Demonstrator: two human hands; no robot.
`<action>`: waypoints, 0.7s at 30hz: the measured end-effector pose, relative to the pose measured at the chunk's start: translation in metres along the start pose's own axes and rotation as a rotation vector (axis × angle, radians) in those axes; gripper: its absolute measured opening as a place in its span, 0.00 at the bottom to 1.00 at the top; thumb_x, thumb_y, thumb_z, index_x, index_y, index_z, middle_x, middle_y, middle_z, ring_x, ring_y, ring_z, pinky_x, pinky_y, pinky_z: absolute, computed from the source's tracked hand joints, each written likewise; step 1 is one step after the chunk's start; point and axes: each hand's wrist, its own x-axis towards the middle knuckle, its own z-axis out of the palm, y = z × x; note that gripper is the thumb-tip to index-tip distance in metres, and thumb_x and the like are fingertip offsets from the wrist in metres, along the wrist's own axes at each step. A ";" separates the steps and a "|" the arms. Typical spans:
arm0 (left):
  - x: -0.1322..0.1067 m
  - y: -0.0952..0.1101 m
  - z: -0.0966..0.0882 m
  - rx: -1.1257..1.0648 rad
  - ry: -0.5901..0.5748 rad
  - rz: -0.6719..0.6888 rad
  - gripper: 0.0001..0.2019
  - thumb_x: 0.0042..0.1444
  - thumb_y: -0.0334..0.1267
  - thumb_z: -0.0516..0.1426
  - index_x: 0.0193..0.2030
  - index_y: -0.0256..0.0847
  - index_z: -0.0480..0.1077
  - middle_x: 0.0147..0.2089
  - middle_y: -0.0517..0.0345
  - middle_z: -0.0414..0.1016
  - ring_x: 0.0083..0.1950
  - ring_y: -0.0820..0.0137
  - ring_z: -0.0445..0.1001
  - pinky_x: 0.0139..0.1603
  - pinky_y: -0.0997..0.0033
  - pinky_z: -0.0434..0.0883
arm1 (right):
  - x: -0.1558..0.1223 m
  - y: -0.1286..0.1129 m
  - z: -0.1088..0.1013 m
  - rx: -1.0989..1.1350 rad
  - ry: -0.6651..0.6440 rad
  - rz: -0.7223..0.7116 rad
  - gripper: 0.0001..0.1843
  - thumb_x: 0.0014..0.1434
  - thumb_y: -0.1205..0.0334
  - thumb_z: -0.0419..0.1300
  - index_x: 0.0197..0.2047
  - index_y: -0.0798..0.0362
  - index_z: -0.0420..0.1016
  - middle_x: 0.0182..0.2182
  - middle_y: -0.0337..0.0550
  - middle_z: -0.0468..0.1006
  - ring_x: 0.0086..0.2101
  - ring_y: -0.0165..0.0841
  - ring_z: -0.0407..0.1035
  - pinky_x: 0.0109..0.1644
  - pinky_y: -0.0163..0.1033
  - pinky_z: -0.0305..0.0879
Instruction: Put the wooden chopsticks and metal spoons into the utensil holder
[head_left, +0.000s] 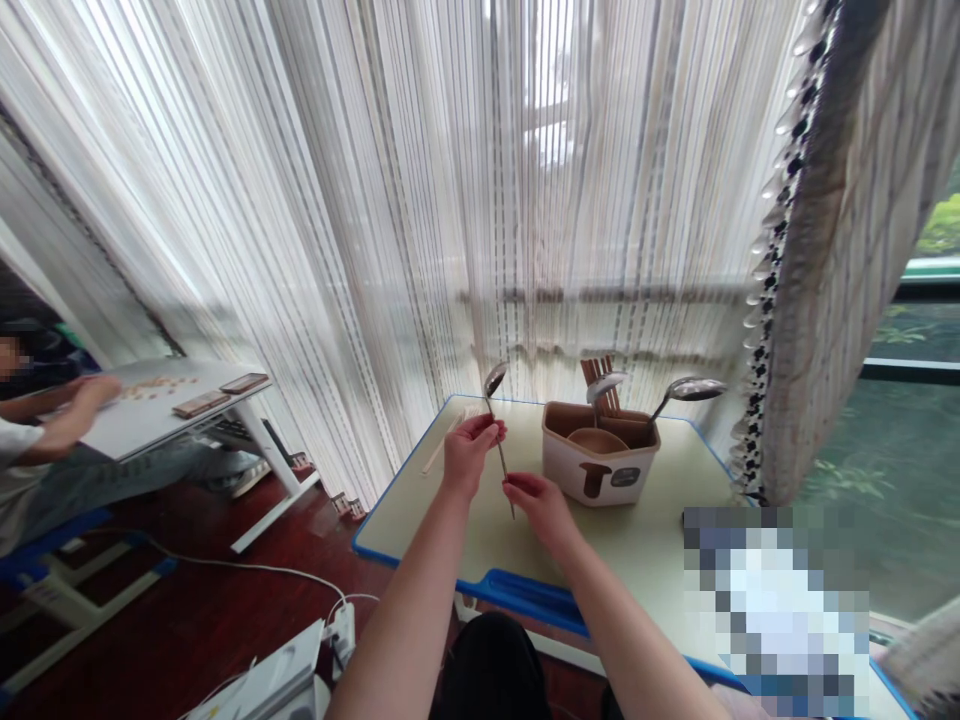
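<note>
My left hand [469, 450] pinches the upper part of a metal spoon [496, 381], whose bowl points up and away. Lower down, my right hand [536, 500] pinches the same spoon's handle near its end. Both hands hover over a small beige table with a blue rim [525, 590]. Just right of the hands stands a white and brown cutlery holder [600, 465]. In it are two more metal spoons [686, 390], brown chopsticks [598, 372] and a wooden spoon.
A pair of pale chopsticks [442, 445] lies on the table's far left. Sheer curtains hang behind the table. At the left another person leans over a second table [150, 415]. Cables and a white power strip [341, 630] lie on the dark floor.
</note>
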 end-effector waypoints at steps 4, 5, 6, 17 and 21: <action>-0.006 0.023 0.021 0.059 -0.083 0.041 0.15 0.42 0.36 0.63 0.38 0.32 0.73 0.33 0.49 0.77 0.34 0.67 0.76 0.43 0.59 0.73 | -0.003 -0.017 -0.010 0.055 -0.009 -0.030 0.19 0.42 0.54 0.66 0.37 0.55 0.77 0.35 0.49 0.80 0.37 0.39 0.74 0.44 0.44 0.68; -0.008 0.029 0.027 0.073 -0.102 0.047 0.15 0.42 0.36 0.63 0.38 0.32 0.73 0.33 0.49 0.78 0.34 0.67 0.76 0.43 0.59 0.73 | -0.004 -0.022 -0.014 0.049 -0.014 -0.044 0.19 0.42 0.54 0.66 0.37 0.55 0.77 0.35 0.49 0.80 0.37 0.39 0.74 0.43 0.44 0.68; -0.010 0.033 0.034 0.085 -0.119 0.055 0.15 0.42 0.36 0.63 0.38 0.32 0.74 0.33 0.48 0.78 0.34 0.67 0.76 0.43 0.59 0.73 | -0.006 -0.028 -0.018 0.040 -0.019 -0.056 0.19 0.42 0.54 0.66 0.37 0.55 0.76 0.35 0.49 0.80 0.36 0.39 0.74 0.43 0.44 0.69; -0.043 0.029 0.117 0.168 -0.294 0.132 0.13 0.46 0.36 0.61 0.39 0.35 0.74 0.35 0.49 0.78 0.36 0.65 0.77 0.43 0.62 0.74 | -0.039 -0.062 -0.084 0.022 0.095 -0.155 0.17 0.44 0.55 0.65 0.38 0.54 0.76 0.35 0.47 0.79 0.36 0.37 0.73 0.41 0.42 0.69; -0.048 0.017 0.150 0.202 -0.355 0.125 0.14 0.47 0.38 0.60 0.40 0.34 0.73 0.35 0.50 0.78 0.37 0.66 0.77 0.44 0.62 0.73 | -0.048 -0.063 -0.108 0.056 0.176 -0.159 0.17 0.45 0.55 0.65 0.39 0.54 0.76 0.35 0.47 0.79 0.35 0.37 0.73 0.39 0.41 0.69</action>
